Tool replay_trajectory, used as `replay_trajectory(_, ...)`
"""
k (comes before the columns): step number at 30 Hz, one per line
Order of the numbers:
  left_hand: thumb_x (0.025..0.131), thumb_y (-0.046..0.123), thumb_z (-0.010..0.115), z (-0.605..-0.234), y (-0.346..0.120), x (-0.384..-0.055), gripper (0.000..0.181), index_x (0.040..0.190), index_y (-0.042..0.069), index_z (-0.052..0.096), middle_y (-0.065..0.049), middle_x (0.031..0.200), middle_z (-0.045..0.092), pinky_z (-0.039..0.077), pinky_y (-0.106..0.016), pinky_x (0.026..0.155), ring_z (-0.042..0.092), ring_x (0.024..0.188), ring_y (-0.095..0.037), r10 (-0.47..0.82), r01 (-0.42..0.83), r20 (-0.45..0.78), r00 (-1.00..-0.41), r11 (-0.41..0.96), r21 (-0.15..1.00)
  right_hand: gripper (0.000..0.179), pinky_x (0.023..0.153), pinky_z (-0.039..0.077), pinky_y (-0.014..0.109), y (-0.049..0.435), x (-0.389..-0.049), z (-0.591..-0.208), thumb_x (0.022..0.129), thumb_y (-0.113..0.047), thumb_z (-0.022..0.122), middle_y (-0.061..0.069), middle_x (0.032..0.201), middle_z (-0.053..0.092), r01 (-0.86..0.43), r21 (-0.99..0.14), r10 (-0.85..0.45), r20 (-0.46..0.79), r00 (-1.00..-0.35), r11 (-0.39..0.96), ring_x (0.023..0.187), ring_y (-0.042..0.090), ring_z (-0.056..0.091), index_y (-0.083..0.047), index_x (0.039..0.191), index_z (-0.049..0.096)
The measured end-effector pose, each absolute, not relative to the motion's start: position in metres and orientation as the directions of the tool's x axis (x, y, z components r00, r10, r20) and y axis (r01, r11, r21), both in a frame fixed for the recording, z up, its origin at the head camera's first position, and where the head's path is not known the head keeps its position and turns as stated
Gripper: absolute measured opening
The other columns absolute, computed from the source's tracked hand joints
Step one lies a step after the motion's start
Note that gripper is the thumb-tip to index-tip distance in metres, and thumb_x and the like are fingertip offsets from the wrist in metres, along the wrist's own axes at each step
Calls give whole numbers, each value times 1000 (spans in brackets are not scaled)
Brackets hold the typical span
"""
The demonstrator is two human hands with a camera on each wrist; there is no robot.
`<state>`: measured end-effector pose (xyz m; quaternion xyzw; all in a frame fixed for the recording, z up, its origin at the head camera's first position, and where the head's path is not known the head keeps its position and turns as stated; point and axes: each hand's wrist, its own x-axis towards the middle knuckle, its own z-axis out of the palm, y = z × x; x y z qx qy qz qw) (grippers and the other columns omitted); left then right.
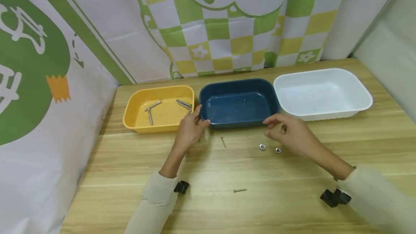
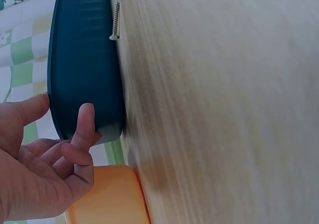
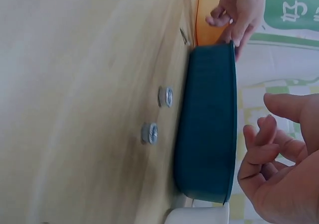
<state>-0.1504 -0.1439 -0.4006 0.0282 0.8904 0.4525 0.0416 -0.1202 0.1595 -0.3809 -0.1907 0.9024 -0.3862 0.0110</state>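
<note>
1. Well, the dark blue tray (image 1: 224,108) sits mid-row on the desk (image 1: 292,194), a small screw (image 1: 244,103) lying inside it.
2. The left hand (image 1: 190,130) grips the tray's left front corner, thumb on the rim and other fingers round the end wall.
3. The right hand (image 1: 290,134) is near the right front corner, fingers loosely bent, a gap between thumb and fingers, holding nothing; whether a fingertip touches the rim, I cannot tell.
4. In front of the tray lie a long screw (image 1: 223,142) and, farther right, two nuts (image 1: 262,147) just beside each other.
5. A second long screw (image 1: 240,190) lies nearer the person.
6. Left of the tray stands a yellow tray (image 1: 169,115) with metal bolts (image 1: 150,117); right of it, a white tray (image 1: 328,93).
7. Behind the row hangs a checked cloth (image 1: 217,28).
</note>
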Motion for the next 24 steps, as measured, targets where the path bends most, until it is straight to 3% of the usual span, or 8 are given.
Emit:
replay_trajectory(8,86,27,60,-401,-144,-150,63,139,10,31,-6,53,52,37,-28,37,55,46,-27,85,19,-38,-996,584,811,31,42,39,24,165,-96,-388,78,-13,69,5,90,61,-304,-728,-401,44,-915,615,47,10,46,-11,107,61)
replay_trajectory(16,85,24,61,-400,-143,-150,62,139,10,32,-8,53,52,37,-28,37,54,43,-23,74,13,-37,-997,585,811,35,46,41,25,170,-77,-395,80,-24,68,4,95,59,-242,-758,-412,-38,-910,605,52,10,46,-17,112,57)
replay_trajectory(24,85,23,61,-402,-144,-151,62,138,10,32,-7,50,48,37,-27,37,54,43,-26,74,12,-39,-997,582,813,58,44,38,23,175,-62,-406,70,-25,76,4,96,58,-229,-769,-415,-52,-908,597,51,8,44,-15,121,51)
